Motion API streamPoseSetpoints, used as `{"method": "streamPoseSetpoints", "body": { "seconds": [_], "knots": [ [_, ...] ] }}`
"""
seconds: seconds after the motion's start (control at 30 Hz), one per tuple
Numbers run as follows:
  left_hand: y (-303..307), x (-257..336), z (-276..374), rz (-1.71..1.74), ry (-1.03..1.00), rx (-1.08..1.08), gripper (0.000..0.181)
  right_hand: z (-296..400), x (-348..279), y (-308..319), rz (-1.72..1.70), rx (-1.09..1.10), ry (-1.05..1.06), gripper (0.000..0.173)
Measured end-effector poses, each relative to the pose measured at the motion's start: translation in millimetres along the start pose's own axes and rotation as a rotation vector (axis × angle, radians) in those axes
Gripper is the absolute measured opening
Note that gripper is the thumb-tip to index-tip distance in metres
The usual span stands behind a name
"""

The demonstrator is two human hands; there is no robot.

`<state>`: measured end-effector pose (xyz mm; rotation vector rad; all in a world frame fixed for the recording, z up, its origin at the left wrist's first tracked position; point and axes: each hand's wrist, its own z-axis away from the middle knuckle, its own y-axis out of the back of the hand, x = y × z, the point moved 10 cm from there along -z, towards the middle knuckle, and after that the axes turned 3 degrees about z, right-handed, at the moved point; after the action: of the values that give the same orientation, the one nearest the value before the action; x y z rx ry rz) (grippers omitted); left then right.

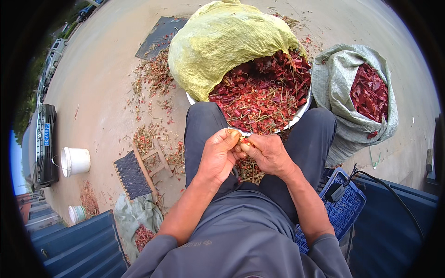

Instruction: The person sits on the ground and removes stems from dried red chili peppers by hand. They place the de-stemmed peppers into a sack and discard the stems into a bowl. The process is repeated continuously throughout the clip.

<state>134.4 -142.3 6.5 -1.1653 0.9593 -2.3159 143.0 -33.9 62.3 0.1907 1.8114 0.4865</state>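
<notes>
My left hand [219, 153] and my right hand [269, 153] meet over my lap, at the near rim of a white basin [300, 113]. Between their fingertips they pinch a small piece of dried red chili [244, 141], mostly hidden by the fingers. Broken dried red chilies and stem bits [260, 100] fill the basin between my knees. A yellow woven sack [229, 38] lies over its far side, its mouth spilling more chilies. At the right, a pale green woven sack [337, 80] stands with its mouth rolled down, full of red chili pieces [369, 93].
Chili stems [144, 139] litter the ground at the left, around a small wooden stool [134, 173] with a woven seat. White buckets [78, 161] and a parked car [45, 146] stand farther left. A blue plastic crate [342, 205] and a black cable [393, 198] are at my right.
</notes>
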Motion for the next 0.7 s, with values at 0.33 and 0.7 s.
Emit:
{"method": "streamPoseSetpoints", "body": {
  "seconds": [0.33, 0.7],
  "knots": [
    [68, 9, -7, -0.529, -0.092, 0.293, 0.016, 37, -98, -30, 0.145, -0.349, 0.32, 0.036],
    [115, -8, -138, -1.651, -0.185, 0.354, 0.021, -134, 32, 84, 0.038, -0.119, -0.182, 0.027]
  ]
}}
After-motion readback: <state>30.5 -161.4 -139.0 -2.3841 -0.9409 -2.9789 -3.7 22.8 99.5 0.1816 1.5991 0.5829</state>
